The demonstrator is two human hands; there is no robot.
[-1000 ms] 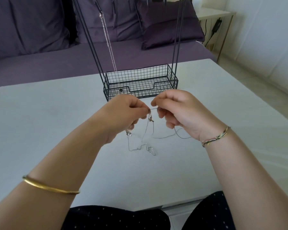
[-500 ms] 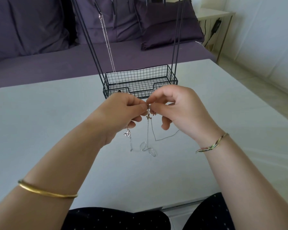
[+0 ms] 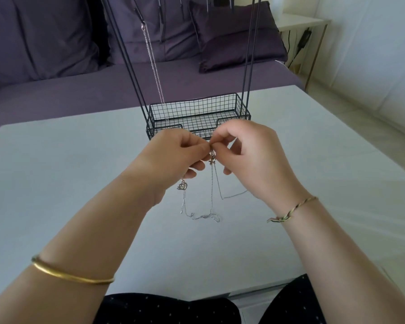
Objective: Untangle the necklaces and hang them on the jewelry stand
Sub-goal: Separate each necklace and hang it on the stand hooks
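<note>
Both hands up over the bench (image 3: 56,174), just in front of the jewelry stand (image 3: 197,108).

Left hand (image 3: 180,153): fingers (image 3: 197,148) curled, thumb and index pinching the tangled necklaces (image 3: 211,183) at the top.

Right hand (image 3: 250,157): fingers (image 3: 222,139) curled, pinching the same spot from the other side. Fingertips of the two hands are touching or nearly so; can't tell which.

Small charm (image 3: 212,162) hangs right under the pinch point. Heart pendant (image 3: 182,185) dangles below the left hand. Thin silver chains drop from the pinch down to the bench, and the lower end lies there in a loose knot (image 3: 204,216). One strand loops off right, under the right wrist.

Stand is black wire, with a mesh basket at the base resting on the bench and upright rods running out of frame at the top. One silver necklace (image 3: 153,66) is already hanging on it, left side, with its end reaching into the basket.

Gold bangle (image 3: 73,275) on the left forearm, woven cord bracelet (image 3: 290,212) on the right wrist.

Behind the bench: purple sofa (image 3: 56,90) with cushions (image 3: 239,38), and a white side table (image 3: 302,22) far right.
</note>
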